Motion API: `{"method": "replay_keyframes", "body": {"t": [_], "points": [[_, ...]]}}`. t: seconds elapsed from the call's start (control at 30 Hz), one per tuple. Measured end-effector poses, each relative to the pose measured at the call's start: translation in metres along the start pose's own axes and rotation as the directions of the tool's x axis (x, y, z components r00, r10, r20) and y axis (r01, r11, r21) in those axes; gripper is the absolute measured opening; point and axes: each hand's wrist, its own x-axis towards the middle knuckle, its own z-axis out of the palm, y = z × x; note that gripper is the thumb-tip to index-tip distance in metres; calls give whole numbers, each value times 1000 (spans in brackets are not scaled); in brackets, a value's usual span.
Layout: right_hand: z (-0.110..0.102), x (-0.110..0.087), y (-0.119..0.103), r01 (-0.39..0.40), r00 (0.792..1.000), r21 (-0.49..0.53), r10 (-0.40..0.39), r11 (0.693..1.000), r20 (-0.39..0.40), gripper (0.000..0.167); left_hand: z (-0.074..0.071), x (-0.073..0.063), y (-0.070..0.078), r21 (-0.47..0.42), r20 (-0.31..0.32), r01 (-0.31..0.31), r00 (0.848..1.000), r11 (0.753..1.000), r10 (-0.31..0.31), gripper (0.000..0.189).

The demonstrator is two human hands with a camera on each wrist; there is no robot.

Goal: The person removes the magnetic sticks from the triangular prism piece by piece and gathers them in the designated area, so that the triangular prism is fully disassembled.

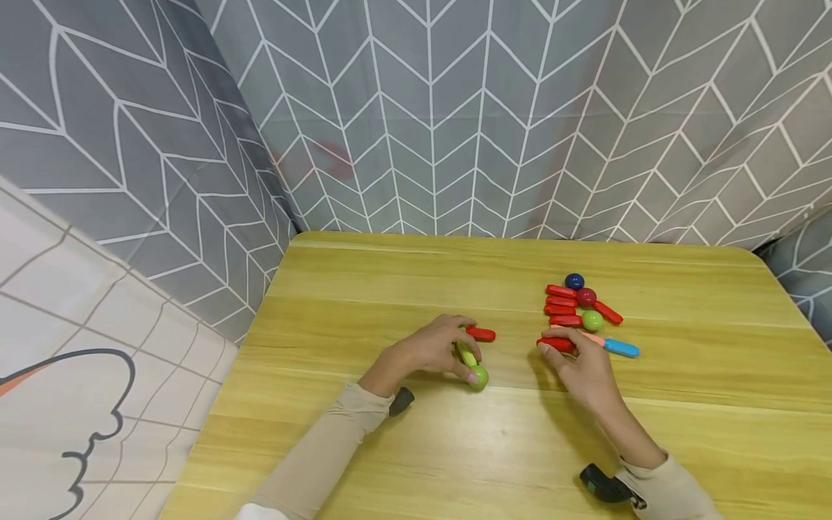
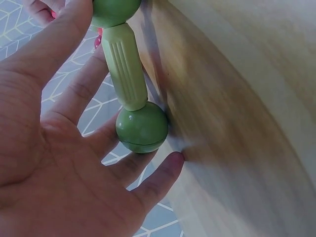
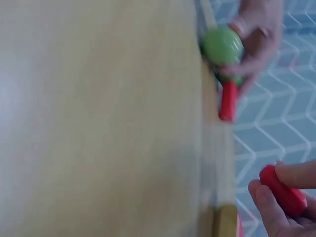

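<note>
My left hand [image 1: 442,347] holds a light-green ridged stick [image 2: 126,69] with a green ball [image 2: 143,127] at each end. Thumb and fingers wrap round this piece, one fingertip against the nearer ball [image 1: 479,378]. From the far ball a red stick [image 1: 482,334] points right, close over the table. To the right, my right hand [image 1: 588,372] pinches another short red stick [image 3: 281,190] between thumb and fingers. Its ends are bare in the right wrist view. Both hands are over the middle of the wooden table, a short gap apart.
Just beyond my right hand lie several red sticks [image 1: 561,301], a dark blue ball [image 1: 575,282], a dark red ball [image 1: 586,297] and a green ball [image 1: 592,321]. A blue stick [image 1: 622,348] lies beside a peach-coloured one. A patterned curtain [image 1: 455,130] hangs behind the table [image 1: 390,274].
</note>
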Motion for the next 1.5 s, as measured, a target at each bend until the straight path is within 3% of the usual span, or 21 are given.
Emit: {"method": "replay_keyframes", "body": {"t": [0.23,0.5,0.7,1.0,1.37,1.5], "points": [[-31,8,15,-129,985,-23,125,991,-121,32,0,-1,0,-17,7,14,1000,1000,-14,25],[-56,16,38,-261,941,32,262,965,-216,39,0,-1,0,-14,5,18,1000,1000,-18,26],[-65,21,57,-351,918,78,359,933,-168,46,0,-1,0,-9,2,14,1000,1000,-14,27],[-70,28,76,-402,907,56,406,914,-114,56,0,-1,0,-11,1,17,1000,1000,-17,27],[-70,31,84,-394,919,-20,393,919,-44,62,0,-2,0,-21,-3,14,1000,1000,-14,26],[-72,32,87,-356,935,-55,355,933,-18,63,0,-2,1,-18,-1,17,1000,1000,-17,26]]}}
